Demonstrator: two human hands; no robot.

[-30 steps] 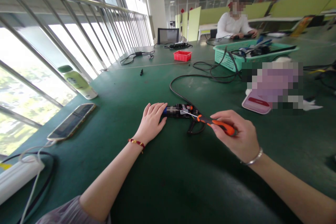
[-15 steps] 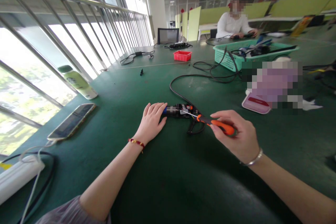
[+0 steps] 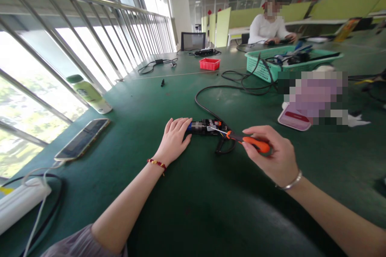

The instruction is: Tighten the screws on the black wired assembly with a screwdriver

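Two hands in play at the opened black device (image 3: 197, 127), lying on the green table (image 3: 187, 196). Left hand (image 3: 174, 140) is closed over the device's left end, fingers across the top, thumb at the near side. Right hand (image 3: 276, 154) has the orange-and-black screwdriver (image 3: 256, 144) pinched by its handle, to the device's right, shaft slanting into the exposed right end. Tip is at a pale part (image 3: 209, 128) of the device — too small to tell if it's seated in anything or just touching.

My take: that shaft angle looks shallow, so prone to skid. Line it up with whatever it engages before loading it, light pressure, left hand taking the reaction so the round body doesn't roll. Thin wires (image 3: 222, 133) at the device's right end look easy to nick. Black cable (image 3: 223, 86) curves behind the device — leave slack, avoid tugging.
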